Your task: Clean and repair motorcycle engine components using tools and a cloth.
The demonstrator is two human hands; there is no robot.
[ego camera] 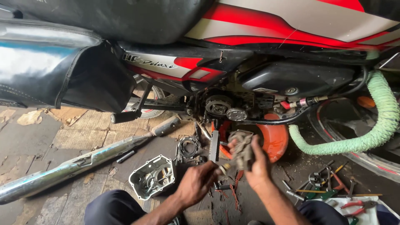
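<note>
Grey, grimy cloth rag (241, 149) is bunched in the right hand (255, 163), whose fingers are curled tight around it, low in front of the opened engine side of the motorcycle. Just to its left, the left hand (199, 180) is closed around a small metal part with a brass-coloured tip (225, 168), and that tip touches the bottom of the rag. Both hands hover above the dirty concrete floor (46, 166), between the person's dark-trousered knees.

Behind the rag stands an upright ribbed metal piece (214, 146), and beside it lies a round wound coil ring (188, 146). Left of the left hand, a silver cast engine cover (151, 176) rests open side up on the floor. A long chrome exhaust pipe (75, 164) runs along the ground towards the lower left. An orange plastic basin (275, 139) sits behind the right hand, under the engine. A pale green ribbed hose (375, 125) curves along the right. Red-handled pliers and other hand tools (333, 187) lie scattered at lower right. The red, white and black motorcycle bodywork (266, 21) spans the top.
</note>
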